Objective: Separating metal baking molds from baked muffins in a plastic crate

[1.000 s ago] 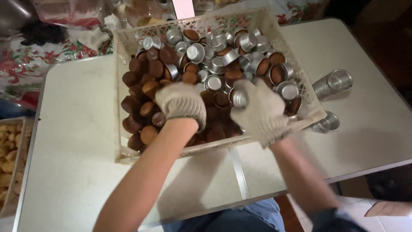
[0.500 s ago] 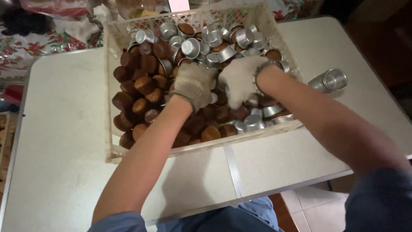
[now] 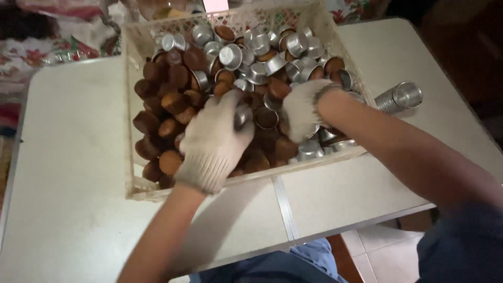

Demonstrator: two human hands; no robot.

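Left hand (image 3: 215, 137) curled on tin mould (image 3: 242, 116), seemingly gripped; right hand (image 3: 303, 110) grip unclear, among cakes (image 3: 167, 128) in crate (image 3: 137, 187).

Off to my right, a stack of shiny round metal cups (image 3: 401, 97) lies on its side on the pale white tabletop (image 3: 68, 157). Beyond the far left edge I see a crumpled floral red-and-green cloth (image 3: 31, 57).

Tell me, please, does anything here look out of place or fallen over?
Yes. A stack of metal cups lies on its side on the white table, outside the crate, right of it. Inside, brown cakes and loose metal moulds are jumbled where both gloved hands, left hand and right hand, dig.
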